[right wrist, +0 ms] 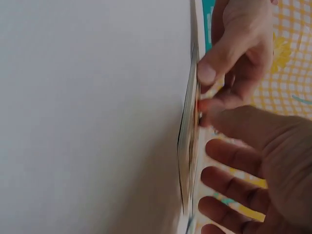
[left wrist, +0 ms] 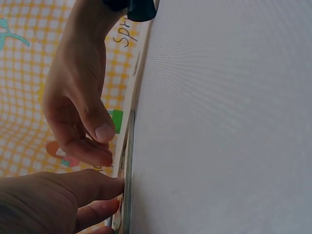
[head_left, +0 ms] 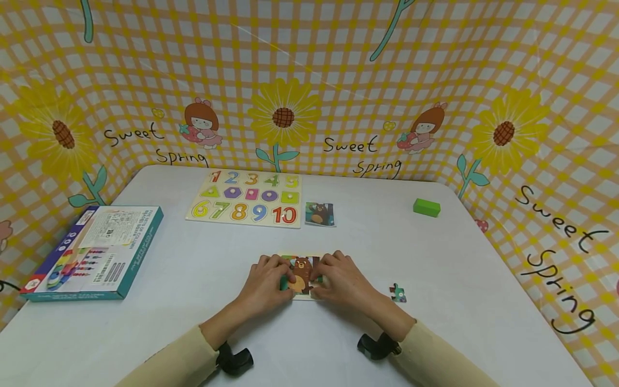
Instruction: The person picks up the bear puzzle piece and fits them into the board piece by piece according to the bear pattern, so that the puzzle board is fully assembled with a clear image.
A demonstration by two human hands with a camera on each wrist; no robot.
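Observation:
A small puzzle board [head_left: 302, 274] with a brown bear picture lies on the white table between both hands. My left hand [head_left: 266, 285] rests on its left part, thumb and fingers touching the surface; the left wrist view shows the left thumb [left wrist: 105, 187] nearly straight at the board's edge. Over the right part is my right hand [head_left: 345, 282], and its spread fingers [right wrist: 234, 156] show in the right wrist view, with nothing visible held in them. To the right of that hand lies a loose green puzzle piece [head_left: 398, 293].
Behind the board are a number-and-shape puzzle board [head_left: 242, 219] and a bear picture card [head_left: 319, 214]. A flat teal-edged box [head_left: 96, 252] lies at left, a green block [head_left: 426, 207] at the back right. Checked cloth [head_left: 309, 64] hangs behind the table.

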